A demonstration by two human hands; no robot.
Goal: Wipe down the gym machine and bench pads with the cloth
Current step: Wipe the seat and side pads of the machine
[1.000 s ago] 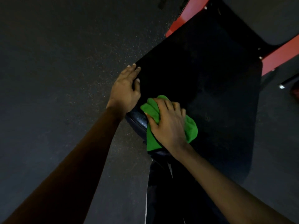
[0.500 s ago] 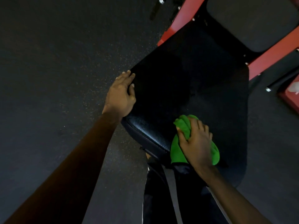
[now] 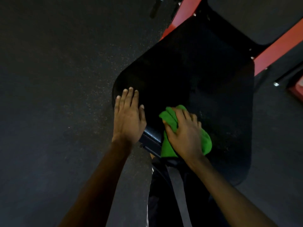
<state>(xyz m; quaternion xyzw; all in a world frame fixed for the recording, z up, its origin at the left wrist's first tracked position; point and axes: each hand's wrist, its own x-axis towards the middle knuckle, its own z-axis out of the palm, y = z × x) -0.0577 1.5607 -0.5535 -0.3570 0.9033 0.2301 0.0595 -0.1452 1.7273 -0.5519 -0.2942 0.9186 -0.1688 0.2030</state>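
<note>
green cloth (image 3: 168, 148) bunched up on near-left part of black bench pad (image 3: 205, 76), one fold draping over its near edge; pad flat, matte, rounded corners, mounted on red machine frame (image 3: 278, 45)

Green cloth (image 3: 207, 142) under right hand (image 3: 185, 133), left hand (image 3: 127, 118) on pad (image 3: 196, 71)

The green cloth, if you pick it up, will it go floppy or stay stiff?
Probably floppy: the green cloth is bunched into folds under the right hand. Likely light too; its end droops over the edge of the black pad.
</note>
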